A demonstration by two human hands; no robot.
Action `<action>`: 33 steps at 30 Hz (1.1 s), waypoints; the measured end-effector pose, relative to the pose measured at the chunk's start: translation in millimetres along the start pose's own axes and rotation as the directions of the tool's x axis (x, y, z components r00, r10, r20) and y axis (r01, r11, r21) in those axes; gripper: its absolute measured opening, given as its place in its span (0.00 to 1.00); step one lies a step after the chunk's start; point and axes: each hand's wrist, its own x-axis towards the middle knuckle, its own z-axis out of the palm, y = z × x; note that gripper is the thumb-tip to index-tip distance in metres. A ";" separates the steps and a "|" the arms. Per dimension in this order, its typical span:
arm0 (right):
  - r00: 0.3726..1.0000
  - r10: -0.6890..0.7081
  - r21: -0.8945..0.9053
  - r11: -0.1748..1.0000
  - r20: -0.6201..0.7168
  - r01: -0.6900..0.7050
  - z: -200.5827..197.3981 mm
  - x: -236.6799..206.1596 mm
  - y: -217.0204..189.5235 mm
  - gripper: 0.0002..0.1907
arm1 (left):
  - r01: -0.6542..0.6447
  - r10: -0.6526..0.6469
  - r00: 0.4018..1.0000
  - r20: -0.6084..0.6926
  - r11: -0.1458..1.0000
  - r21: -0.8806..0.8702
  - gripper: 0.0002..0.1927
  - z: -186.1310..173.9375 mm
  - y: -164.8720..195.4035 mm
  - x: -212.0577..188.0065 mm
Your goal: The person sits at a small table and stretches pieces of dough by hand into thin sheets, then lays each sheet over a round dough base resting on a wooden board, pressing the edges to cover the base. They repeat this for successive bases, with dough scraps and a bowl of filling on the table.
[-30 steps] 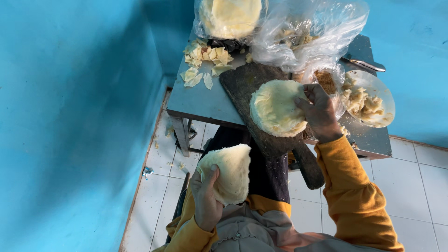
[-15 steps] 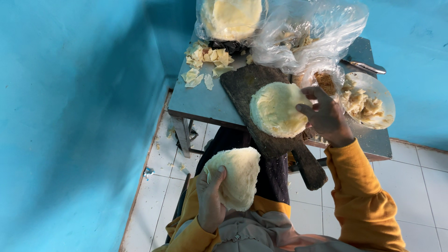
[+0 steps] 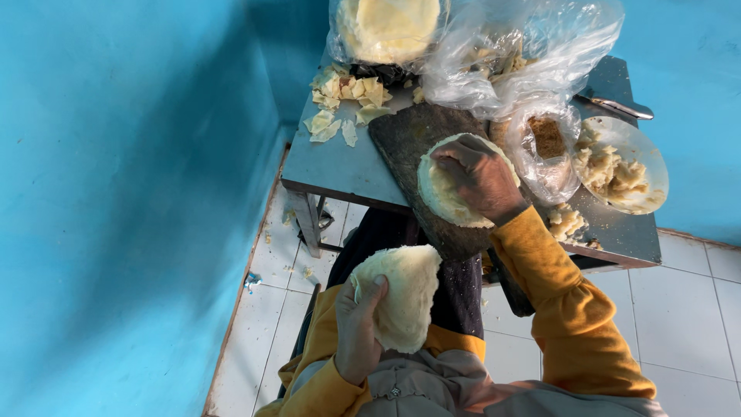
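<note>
The left hand [image 3: 359, 328] grips a pale dough round [image 3: 403, 293] above the lap, fingers closed on its edge. The right hand [image 3: 478, 176] presses flat, fingers spread, on a second round [image 3: 438, 193] on the dark board [image 3: 405, 139]. Behind sit crumpled clear bags [image 3: 525, 46], one holding brown filling [image 3: 546, 137], beside a plate [image 3: 652, 166] of scraps.
</note>
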 end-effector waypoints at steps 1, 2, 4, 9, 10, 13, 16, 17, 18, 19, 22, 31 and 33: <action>1.000 0.007 -0.003 1.000 0.015 -0.007 1.1 1.7 -2.1 0.07 | 0.015 -0.015 1.000 -0.002 1.000 0.001 0.18 1.6 2.1 0.8; 0.999 0.013 -0.008 1.000 0.030 -0.013 1.1 3.3 -3.9 0.07 | 0.025 -0.025 1.000 -0.003 1.000 0.008 0.18 4.0 3.5 2.1; 0.999 0.007 0.053 0.999 0.044 -0.009 -2.7 1.1 -9.8 0.10 | 0.047 -0.047 0.999 -0.005 0.999 0.024 0.18 8.8 4.9 3.3; 0.991 0.126 0.168 0.979 -0.043 -0.117 -32.3 -47.3 -52.1 0.11 | 0.008 -0.008 0.999 0.040 1.000 0.009 0.15 15.8 5.2 9.3; 0.984 0.173 0.189 0.969 -0.048 -0.161 -35.2 -64.0 -67.6 0.09 | -0.014 0.013 0.999 0.051 1.000 0.007 0.15 17.3 3.1 9.8; 0.986 0.162 0.388 0.907 0.041 -0.165 -30.5 -103.3 -111.0 0.15 | -0.070 0.083 0.989 0.120 0.991 -0.114 0.14 24.8 -7.1 10.8; 0.998 0.039 0.163 0.986 -0.044 -0.031 -26.2 -125.8 -140.3 0.24 | -0.174 0.180 0.947 0.267 0.984 -0.046 0.14 31.5 -15.6 1.8; 0.992 0.083 0.115 0.991 -0.090 -0.073 -25.6 -129.3 -145.2 0.22 | -0.168 0.160 0.944 0.289 0.986 0.003 0.13 34.1 -17.1 -1.3; 0.983 0.124 0.069 0.991 -0.137 -0.115 -25.7 -132.1 -147.6 0.19 | -0.165 0.141 0.940 0.311 0.985 0.052 0.13 36.7 -18.5 -5.1; 0.979 0.122 0.055 0.992 -0.165 -0.115 -26.5 -135.3 -148.1 0.16 | -0.163 0.121 0.936 0.330 0.981 0.101 0.13 38.9 -19.5 -8.4; 0.963 0.162 0.090 0.985 -0.217 -0.145 -26.4 -147.7 -141.3 0.11 | -0.098 0.060 0.944 0.324 0.990 0.101 0.14 43.4 -21.4 -11.9; 0.814 0.569 0.924 0.243 0.112 -0.297 -10.6 -153.7 -94.2 0.15 | -0.192 0.147 0.952 0.270 0.970 0.147 0.10 35.0 -29.3 -8.9; 0.893 0.448 0.860 0.441 0.036 -0.256 -3.6 -154.3 -100.6 0.22 | -0.165 0.127 0.954 0.273 0.978 0.124 0.10 37.0 -30.9 -8.2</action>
